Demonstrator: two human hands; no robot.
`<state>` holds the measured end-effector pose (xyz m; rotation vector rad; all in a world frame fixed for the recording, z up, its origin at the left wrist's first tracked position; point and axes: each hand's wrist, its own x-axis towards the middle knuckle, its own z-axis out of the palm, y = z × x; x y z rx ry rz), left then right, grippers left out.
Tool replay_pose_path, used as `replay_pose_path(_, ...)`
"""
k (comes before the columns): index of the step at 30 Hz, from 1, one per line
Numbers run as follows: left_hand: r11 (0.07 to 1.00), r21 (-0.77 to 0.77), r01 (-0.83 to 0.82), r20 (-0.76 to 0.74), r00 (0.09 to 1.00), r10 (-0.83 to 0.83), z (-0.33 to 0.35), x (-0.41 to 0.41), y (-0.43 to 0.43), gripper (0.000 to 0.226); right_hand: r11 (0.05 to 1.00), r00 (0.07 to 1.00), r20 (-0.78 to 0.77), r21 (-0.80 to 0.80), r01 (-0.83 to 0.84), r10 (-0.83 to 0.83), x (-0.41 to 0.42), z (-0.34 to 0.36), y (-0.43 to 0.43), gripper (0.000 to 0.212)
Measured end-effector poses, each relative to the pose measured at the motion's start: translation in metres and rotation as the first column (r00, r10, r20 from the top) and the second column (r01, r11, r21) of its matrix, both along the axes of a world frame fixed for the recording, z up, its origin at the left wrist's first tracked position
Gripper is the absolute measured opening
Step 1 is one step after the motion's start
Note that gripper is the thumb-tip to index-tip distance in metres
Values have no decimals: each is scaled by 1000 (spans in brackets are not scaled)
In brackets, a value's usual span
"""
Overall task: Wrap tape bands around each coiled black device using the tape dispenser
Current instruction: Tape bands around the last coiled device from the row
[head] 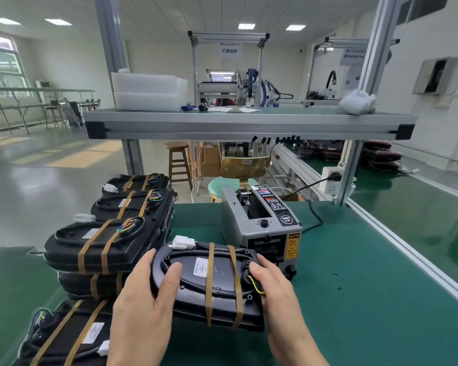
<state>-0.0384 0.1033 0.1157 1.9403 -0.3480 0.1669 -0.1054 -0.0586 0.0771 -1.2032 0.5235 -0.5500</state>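
The black oblong plastic device with its cable coiled around the raised rim sits between both hands, in front of the person and above the green bench mat; whether its near edge touches the mat cannot be told. Two brown tape bands cross its right half side by side, running over the top face and down the near side. A white plastic connector sticks up at its far left corner, a small white label lies on the top face left of the bands, and yellow and black wires bend out at its right end. The left hand grips the left end, fingers curled over the rim onto the top face. The right hand grips the right end, fingers wrapped around it beside the wires. Just behind the device stands the grey boxy electric tape dispenser, its slot facing the person and its black power cord running back to a white socket strip on the frame post. To the left, stacks of banded black devices line the mat's edge, with another banded device at the near left corner. Above, an aluminium shelf carries white foam trays.
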Motion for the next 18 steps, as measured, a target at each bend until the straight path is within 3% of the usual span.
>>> replay_pose_path(7, 992, -69, -109, 87, 990, 115, 9, -4, 20, 59, 998, 997, 25, 15, -69, 68, 5, 10, 20, 77)
replay_pose_path(18, 937, -220, -271, 167, 936, 310, 16, -8, 56, 63, 988, 988, 38, -43, -151, 153, 15, 26, 63, 67)
